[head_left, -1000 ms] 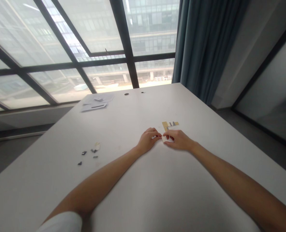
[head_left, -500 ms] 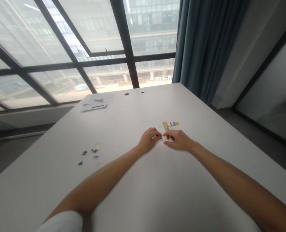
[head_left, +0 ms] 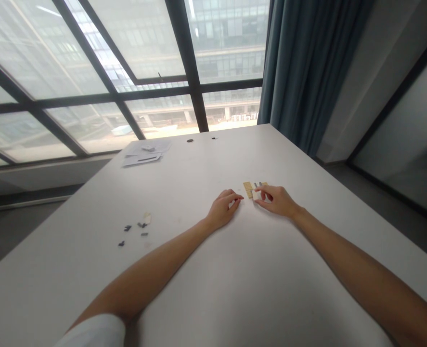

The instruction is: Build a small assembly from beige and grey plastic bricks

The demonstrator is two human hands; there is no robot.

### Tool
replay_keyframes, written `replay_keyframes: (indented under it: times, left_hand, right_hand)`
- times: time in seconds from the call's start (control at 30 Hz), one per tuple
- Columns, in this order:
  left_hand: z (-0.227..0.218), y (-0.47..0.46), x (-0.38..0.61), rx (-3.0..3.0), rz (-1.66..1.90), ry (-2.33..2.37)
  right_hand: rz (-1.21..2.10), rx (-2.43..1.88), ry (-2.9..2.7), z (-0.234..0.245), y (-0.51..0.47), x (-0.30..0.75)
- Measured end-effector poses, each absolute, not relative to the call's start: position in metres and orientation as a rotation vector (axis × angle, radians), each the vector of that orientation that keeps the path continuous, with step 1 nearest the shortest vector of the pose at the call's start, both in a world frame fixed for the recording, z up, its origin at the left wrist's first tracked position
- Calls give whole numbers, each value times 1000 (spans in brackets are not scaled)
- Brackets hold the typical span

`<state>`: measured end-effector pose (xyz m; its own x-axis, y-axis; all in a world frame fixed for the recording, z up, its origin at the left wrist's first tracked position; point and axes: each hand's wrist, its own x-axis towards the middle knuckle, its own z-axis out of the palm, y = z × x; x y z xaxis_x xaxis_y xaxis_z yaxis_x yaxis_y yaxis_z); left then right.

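Landmark: the yellow gridded piece [head_left: 247, 186] on the white table [head_left: 216, 274]. The right hand [head_left: 276, 200] pinches a small white piece [head_left: 255, 194] between thumb and fingers at the landmark's near right edge; contact between the two cannot be confirmed. The edge grip probably leaves the white face uncovered and visible. The left hand [head_left: 224, 210] rests near left of the landmark, fingers bent; whether the fingertips meet or retain anything cannot be told. Its low position probably steadies the forearm. Grey strips [head_left: 260, 183] lie just right of the landmark. Loose dark grey parts [head_left: 142, 225] sit well left of it, presumably spaced for separate pickup.
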<state>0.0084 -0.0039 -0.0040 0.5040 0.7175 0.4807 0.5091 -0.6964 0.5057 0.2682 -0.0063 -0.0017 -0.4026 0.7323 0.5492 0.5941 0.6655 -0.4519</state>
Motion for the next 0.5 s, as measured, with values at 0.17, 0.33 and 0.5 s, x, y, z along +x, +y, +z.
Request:
replay_keyframes:
  times: [0.17, 0.33, 0.5]
  left_hand:
    - [-3, -7, 9, 2539, 901, 994]
    - [-1, -10, 10, 2611, 817, 968]
    - [0, -11, 12, 2647, 705, 950]
  right_hand:
    - [335, -1098, -2267, -1, -6, 272]
    - [406, -1152, -2359, 2, -9, 270]
    - [431, -1177, -2396, 4, -10, 267]
